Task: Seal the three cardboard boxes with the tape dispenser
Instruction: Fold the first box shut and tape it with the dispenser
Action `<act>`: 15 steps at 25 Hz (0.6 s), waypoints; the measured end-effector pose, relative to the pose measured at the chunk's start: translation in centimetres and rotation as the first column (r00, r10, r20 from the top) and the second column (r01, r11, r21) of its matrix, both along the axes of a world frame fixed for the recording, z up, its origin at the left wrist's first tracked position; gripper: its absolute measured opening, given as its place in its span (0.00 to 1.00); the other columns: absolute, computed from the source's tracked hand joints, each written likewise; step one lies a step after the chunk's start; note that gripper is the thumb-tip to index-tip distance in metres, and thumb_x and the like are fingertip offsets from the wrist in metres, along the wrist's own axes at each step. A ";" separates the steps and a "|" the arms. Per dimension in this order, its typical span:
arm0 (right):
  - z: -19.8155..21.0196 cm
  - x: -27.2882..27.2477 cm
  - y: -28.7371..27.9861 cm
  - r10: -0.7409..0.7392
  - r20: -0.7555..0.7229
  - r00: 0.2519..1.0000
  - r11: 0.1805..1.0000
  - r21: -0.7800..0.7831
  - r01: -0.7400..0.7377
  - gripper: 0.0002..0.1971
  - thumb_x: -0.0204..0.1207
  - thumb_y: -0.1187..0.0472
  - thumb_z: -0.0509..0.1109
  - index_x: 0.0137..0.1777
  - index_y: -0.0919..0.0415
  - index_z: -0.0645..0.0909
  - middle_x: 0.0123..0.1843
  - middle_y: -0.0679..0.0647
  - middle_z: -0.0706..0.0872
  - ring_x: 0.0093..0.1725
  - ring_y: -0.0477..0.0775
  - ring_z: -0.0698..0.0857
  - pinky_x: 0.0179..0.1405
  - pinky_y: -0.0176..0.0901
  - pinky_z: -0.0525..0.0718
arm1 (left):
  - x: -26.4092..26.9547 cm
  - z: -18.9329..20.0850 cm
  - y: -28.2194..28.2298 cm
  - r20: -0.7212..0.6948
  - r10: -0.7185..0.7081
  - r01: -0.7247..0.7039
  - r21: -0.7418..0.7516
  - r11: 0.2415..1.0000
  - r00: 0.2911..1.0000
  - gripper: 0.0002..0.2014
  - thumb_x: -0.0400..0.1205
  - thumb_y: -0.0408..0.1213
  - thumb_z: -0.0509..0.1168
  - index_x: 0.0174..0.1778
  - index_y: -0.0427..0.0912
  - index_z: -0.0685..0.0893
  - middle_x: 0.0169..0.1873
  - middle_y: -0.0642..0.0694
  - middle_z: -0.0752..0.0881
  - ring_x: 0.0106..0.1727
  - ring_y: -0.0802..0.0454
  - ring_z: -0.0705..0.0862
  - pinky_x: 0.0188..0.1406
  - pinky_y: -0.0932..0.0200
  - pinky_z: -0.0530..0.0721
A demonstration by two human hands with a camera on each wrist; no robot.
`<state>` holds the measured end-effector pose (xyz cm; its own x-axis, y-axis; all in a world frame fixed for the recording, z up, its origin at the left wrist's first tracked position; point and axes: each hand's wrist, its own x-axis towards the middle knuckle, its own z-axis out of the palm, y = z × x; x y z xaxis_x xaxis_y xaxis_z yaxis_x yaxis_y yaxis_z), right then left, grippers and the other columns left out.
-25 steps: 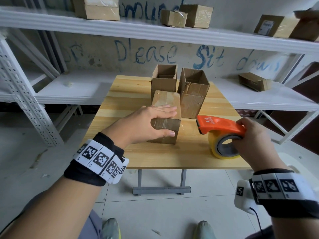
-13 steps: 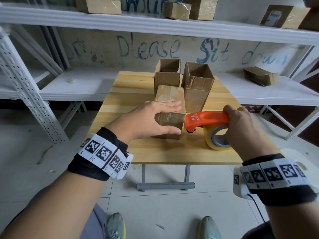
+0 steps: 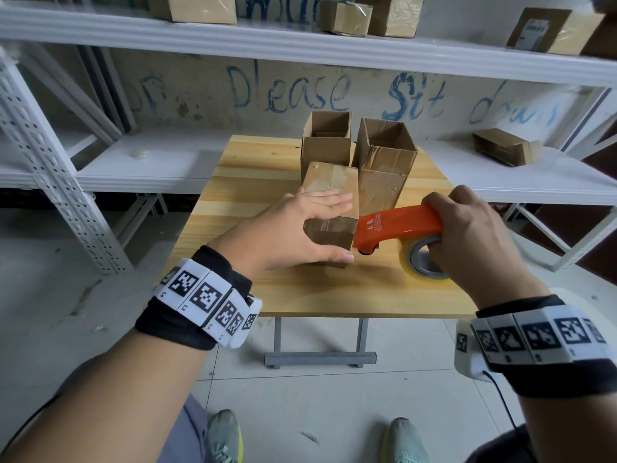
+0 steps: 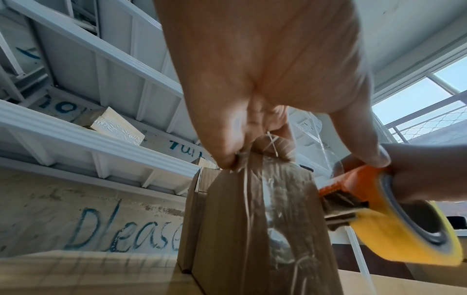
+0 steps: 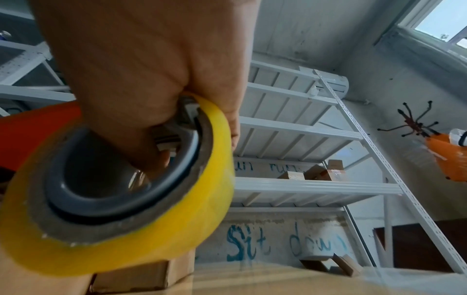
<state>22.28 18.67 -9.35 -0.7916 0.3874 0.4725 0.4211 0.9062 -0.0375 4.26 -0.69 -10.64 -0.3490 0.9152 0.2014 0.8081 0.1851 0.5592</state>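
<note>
A closed cardboard box point(image 3: 334, 180) lies on the wooden table point(image 3: 247, 202), with tape on its near end. My left hand point(image 3: 345, 227) clasps that end, fingers flat on top and thumb on the front face; the left wrist view shows the same taped face of the box point(image 4: 265, 229). My right hand point(image 3: 467, 235) grips the orange tape dispenser point(image 3: 397, 225) by its handle and yellow roll point(image 5: 151, 229). The dispenser's nose point(image 4: 336, 189) touches the box's near right edge. Two open boxes point(image 3: 325, 152) point(image 3: 384, 172) stand upright behind.
White metal shelving point(image 3: 300, 41) surrounds the table on three sides, with several cardboard boxes on the upper shelf and one point(image 3: 505, 150) on the lower right shelf. Bare table surface lies left of the boxes. My feet point(image 3: 223, 436) are on the tiled floor below.
My right hand has carried the dispenser left and up from the table's right part until its nose meets the closed box. My left hand has stayed on the box.
</note>
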 end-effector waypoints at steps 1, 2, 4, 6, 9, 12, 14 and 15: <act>0.4 -0.2 -0.1 -0.005 -0.012 1.000 0.999 0.045 0.006 0.18 0.63 0.74 0.74 0.55 0.66 0.84 0.40 0.58 0.74 0.36 0.57 0.71 0.38 0.52 0.74 | 0.1 0.1 0.1 0.000 0.004 -0.004 -0.004 1.000 1.000 0.44 0.69 0.64 0.76 0.83 0.56 0.73 0.83 0.68 0.67 0.84 0.76 0.56 0.90 0.52 0.47; 0.9 -0.4 -0.3 -0.015 -0.024 1.000 0.996 0.093 0.017 0.16 0.66 0.73 0.73 0.54 0.65 0.84 0.41 0.59 0.75 0.37 0.59 0.73 0.41 0.55 0.76 | 0.1 0.1 0.2 0.001 0.009 -0.008 -0.009 1.000 1.000 0.45 0.69 0.65 0.76 0.83 0.56 0.73 0.83 0.68 0.67 0.84 0.75 0.56 0.90 0.51 0.48; 1.6 -0.8 -0.9 -0.034 -0.046 0.998 0.981 0.188 0.042 0.10 0.72 0.70 0.72 0.53 0.64 0.85 0.42 0.60 0.78 0.40 0.62 0.78 0.45 0.58 0.77 | 0.1 0.1 0.2 0.018 0.015 -0.014 -0.017 1.000 1.000 0.47 0.67 0.68 0.76 0.83 0.57 0.73 0.82 0.69 0.67 0.84 0.74 0.56 0.90 0.48 0.50; 2.2 -1.1 -1.4 -0.024 -0.059 0.998 0.967 0.251 0.038 0.07 0.74 0.69 0.70 0.51 0.63 0.86 0.42 0.60 0.79 0.41 0.63 0.78 0.46 0.57 0.76 | -0.1 0.0 0.2 0.045 0.024 -0.024 -0.014 1.000 0.999 0.49 0.65 0.70 0.76 0.82 0.58 0.73 0.82 0.71 0.68 0.84 0.73 0.57 0.90 0.47 0.52; 2.6 -1.6 -1.6 -0.008 -0.066 0.998 0.958 0.286 0.026 0.07 0.71 0.70 0.69 0.45 0.64 0.87 0.38 0.59 0.77 0.38 0.62 0.77 0.43 0.55 0.75 | -0.1 0.2 0.3 0.073 0.033 -0.033 -0.001 0.999 0.997 0.50 0.61 0.73 0.73 0.81 0.57 0.76 0.80 0.71 0.70 0.83 0.75 0.59 0.90 0.48 0.53; 2.7 -2.0 -1.8 -0.052 -0.046 0.998 0.967 0.246 0.062 0.06 0.68 0.71 0.69 0.40 0.65 0.87 0.36 0.59 0.78 0.34 0.61 0.75 0.39 0.51 0.72 | -0.1 0.3 0.3 0.084 0.033 -0.035 0.014 0.999 0.996 0.50 0.60 0.74 0.72 0.79 0.57 0.77 0.80 0.70 0.71 0.82 0.75 0.61 0.89 0.48 0.53; 2.4 -2.3 -1.5 -0.092 -0.011 0.996 0.977 0.195 0.092 0.06 0.69 0.71 0.68 0.40 0.64 0.87 0.35 0.58 0.76 0.32 0.59 0.71 0.37 0.47 0.69 | -0.2 0.3 0.3 0.084 0.038 -0.040 0.020 0.999 0.996 0.48 0.62 0.72 0.73 0.79 0.57 0.78 0.79 0.70 0.72 0.83 0.74 0.61 0.89 0.47 0.55; 2.2 -2.4 -1.3 -0.107 0.008 0.994 0.981 0.165 0.104 0.07 0.71 0.71 0.67 0.42 0.64 0.87 0.35 0.57 0.76 0.32 0.59 0.71 0.36 0.47 0.68 | -0.2 0.2 0.3 0.086 0.042 -0.044 0.021 0.999 0.995 0.46 0.63 0.71 0.74 0.79 0.56 0.78 0.79 0.70 0.72 0.82 0.75 0.61 0.89 0.47 0.55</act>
